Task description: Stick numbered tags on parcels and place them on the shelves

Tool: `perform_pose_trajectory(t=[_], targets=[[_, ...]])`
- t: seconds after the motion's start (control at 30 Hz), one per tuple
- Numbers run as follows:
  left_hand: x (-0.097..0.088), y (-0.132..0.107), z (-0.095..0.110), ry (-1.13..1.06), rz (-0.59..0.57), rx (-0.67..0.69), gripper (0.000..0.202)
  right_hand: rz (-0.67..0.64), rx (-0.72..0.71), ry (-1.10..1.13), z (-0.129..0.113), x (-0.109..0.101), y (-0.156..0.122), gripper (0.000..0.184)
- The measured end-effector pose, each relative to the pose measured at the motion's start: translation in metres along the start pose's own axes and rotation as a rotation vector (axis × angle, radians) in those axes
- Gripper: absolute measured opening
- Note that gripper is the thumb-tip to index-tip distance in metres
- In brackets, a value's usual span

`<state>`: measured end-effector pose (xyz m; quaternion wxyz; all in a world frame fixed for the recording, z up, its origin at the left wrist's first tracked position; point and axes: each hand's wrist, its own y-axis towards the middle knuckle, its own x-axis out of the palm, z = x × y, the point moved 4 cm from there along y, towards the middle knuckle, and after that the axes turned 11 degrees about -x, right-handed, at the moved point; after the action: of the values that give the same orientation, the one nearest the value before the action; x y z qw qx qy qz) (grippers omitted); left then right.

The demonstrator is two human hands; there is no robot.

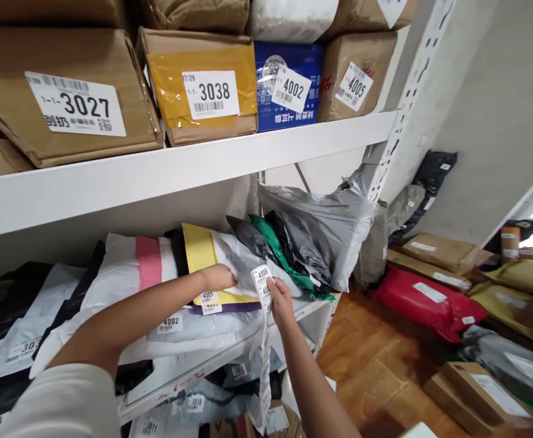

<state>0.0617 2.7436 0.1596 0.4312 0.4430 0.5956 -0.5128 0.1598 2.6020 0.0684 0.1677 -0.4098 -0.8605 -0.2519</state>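
Note:
My left hand (219,278) reaches across to the packed shelf, its fingers curled at the edge of a pale mailing bag (236,258). A yellow mailing bag (199,246) lies just behind and below that hand, with a label reading 4007 (209,297) near its lower edge. Between the thumb and fingers of my right hand (281,300) is a long strip of printed labels (265,353). Its top label reads 4008, and the strip hangs down past the shelf edge. To the right, a green bag (271,243) and dark bags lean in a row.
Numbered cardboard boxes (207,85) fill the shelf above, behind a white beam (193,164). A large grey bag (339,225) hangs by the perforated upright (392,115). More parcels, including a red bag (424,298), lie on the wooden floor (367,347) at right.

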Motion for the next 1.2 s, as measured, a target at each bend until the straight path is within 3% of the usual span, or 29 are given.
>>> perform_pose_trajectory(t=[0.13, 0.27, 0.37, 0.7, 1.03, 1.2], targets=[[-0.004, -0.024, 0.004, -0.144, -0.126, 0.1, 0.033, -0.151, 0.126, -0.001, 0.008, 0.006, -0.022, 0.045], [-0.003, -0.026, 0.005, -0.275, -0.168, 0.069, 0.028, -0.24, 0.216, 0.006, 0.027, 0.026, -0.061, 0.045], [0.002, -0.021, 0.005, -0.305, -0.161, 0.025, 0.028, -0.186, 0.218, 0.0, 0.039, 0.033, -0.075, 0.048], [0.016, -0.014, 0.01, -0.094, 0.011, -0.134, 0.021, 0.077, 0.172, -0.119, 0.051, 0.04, -0.071, 0.053], [0.026, -0.006, 0.029, 0.142, 0.073, -0.095, 0.025, 0.18, 0.261, -0.017, 0.051, 0.036, -0.094, 0.057], [0.03, -0.007, 0.03, 0.176, 0.072, -0.099, 0.028, 0.08, 0.303, 0.058, 0.046, 0.041, -0.117, 0.049]])
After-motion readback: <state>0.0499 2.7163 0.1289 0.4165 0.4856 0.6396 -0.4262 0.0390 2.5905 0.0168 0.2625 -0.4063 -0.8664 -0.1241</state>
